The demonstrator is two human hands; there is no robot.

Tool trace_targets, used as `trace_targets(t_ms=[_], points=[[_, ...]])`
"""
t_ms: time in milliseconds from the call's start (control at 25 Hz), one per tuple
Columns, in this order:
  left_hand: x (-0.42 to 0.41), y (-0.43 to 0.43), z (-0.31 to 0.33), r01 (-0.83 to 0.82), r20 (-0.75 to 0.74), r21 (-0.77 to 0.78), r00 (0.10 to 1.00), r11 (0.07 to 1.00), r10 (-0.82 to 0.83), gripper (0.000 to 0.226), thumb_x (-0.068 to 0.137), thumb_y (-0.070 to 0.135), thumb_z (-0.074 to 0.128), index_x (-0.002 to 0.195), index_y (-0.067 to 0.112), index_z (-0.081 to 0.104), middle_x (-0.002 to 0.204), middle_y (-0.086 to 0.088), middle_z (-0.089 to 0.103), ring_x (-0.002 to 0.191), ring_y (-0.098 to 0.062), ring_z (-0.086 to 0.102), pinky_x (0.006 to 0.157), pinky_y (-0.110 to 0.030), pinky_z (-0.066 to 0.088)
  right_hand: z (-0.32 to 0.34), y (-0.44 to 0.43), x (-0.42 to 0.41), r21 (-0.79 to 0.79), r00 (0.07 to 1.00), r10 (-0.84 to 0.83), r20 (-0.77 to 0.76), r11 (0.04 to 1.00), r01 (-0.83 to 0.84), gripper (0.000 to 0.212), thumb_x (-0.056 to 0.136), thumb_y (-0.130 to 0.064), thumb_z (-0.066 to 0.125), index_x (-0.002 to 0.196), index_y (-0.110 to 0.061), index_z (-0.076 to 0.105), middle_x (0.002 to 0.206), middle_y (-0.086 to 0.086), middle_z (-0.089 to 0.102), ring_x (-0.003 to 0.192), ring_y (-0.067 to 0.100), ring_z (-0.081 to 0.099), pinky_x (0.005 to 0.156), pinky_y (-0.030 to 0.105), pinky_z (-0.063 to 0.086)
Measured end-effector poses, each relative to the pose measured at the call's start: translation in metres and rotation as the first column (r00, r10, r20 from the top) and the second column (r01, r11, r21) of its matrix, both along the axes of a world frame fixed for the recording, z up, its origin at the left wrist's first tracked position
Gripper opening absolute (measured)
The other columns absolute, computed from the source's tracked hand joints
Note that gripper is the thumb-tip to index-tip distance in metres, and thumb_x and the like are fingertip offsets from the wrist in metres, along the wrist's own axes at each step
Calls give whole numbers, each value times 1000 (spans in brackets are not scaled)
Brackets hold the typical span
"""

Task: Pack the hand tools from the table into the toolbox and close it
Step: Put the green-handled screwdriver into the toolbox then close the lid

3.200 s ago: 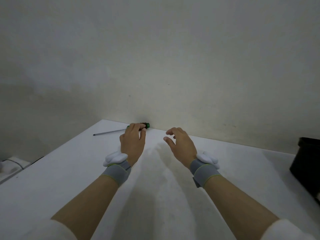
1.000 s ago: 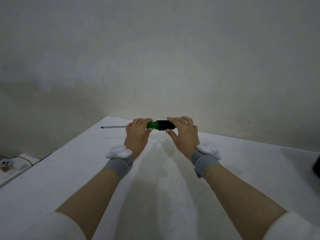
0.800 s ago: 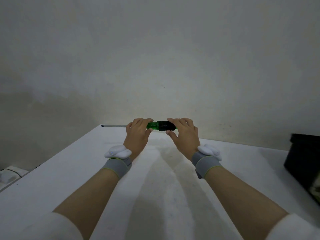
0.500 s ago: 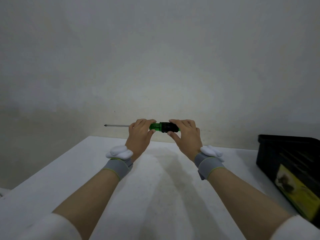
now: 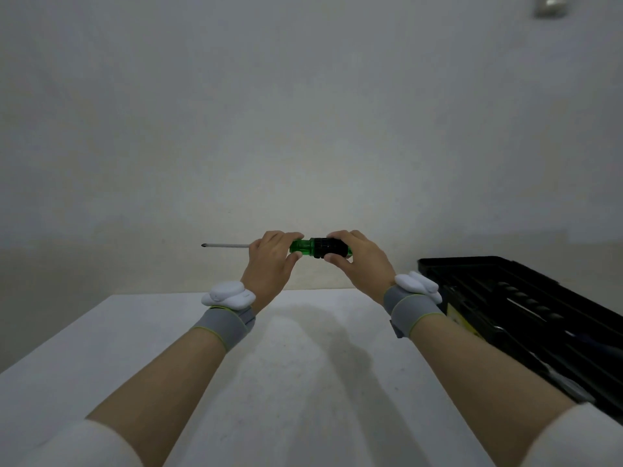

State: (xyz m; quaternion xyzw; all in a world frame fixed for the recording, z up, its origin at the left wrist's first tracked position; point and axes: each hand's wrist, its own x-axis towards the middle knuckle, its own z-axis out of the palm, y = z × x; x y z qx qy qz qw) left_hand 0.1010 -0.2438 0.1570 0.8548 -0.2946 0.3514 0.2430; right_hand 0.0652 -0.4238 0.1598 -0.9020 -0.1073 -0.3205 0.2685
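Far wall: plain off-white, fills most of the view, brightest at centre just above the table's far edge, with a darker band low on the left. Small grey fixture on the wall at far top right, blurred. White matte table spans the near field, with soft diffuse shadows on its top.

Dim, flat and greenish-grey throughout, brightest in a soft pool low on the wall at mid-frame and fading to murk toward the corners. Marked by broad, soft-edged shadows on the white table, without glare anywhere. Reasonably sharp in the centre, yet smeared and wide-angle-stretched along the lower edge, with the black toolbox interior nearly lost in darkness.
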Motion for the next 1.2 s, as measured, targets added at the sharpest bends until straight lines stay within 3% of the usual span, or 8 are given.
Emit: trace_targets(t_ms=[440,640,960,1080,1200], points=[[-6,-63,9,36,-194,160,981,986,-5,32,95,32,46,122,15,53,113,-6,59,114,-24,43,89,-32,30,11,-52,-28,-39,999,-40,-3,998,40,32,91,-25,55,122,-18,53,118,5,51,89,26,58,78,38,51],[-13,-88,14,95,-323,155,945,983,-41,34,97,34,42,121,12,53,116,-9,57,113,-27,43,86,-34,33,14,-73,-32,55,995,-86,59,995,83,36,88,-27,60,122,-18,53,119,4,50,89,20,59,79,28,48],[-22,-106,13,154,-546,-322,776,934,-315,28,92,27,54,107,4,62,100,-9,67,94,-20,55,80,-28,37,18,-86,-34,221,972,-183,145,964,149,34,91,-31,55,124,-22,52,116,3,56,85,16,57,75,30,48],[-22,-107,17,70,-570,-588,671,806,-474,30,91,23,57,107,0,65,96,-8,65,95,-18,56,84,-28,36,15,-91,-35,285,973,-200,117,945,160,33,92,-31,53,124,-21,53,115,2,58,85,13,55,76,30,48],[-23,-107,21,-28,-544,-737,618,675,-568,30,89,21,61,110,-1,64,100,-9,65,97,-16,55,88,-27,32,9,-93,-36,373,981,-186,58,915,152,30,92,-30,54,120,-19,56,109,2,60,86,14,55,78,30,48]])
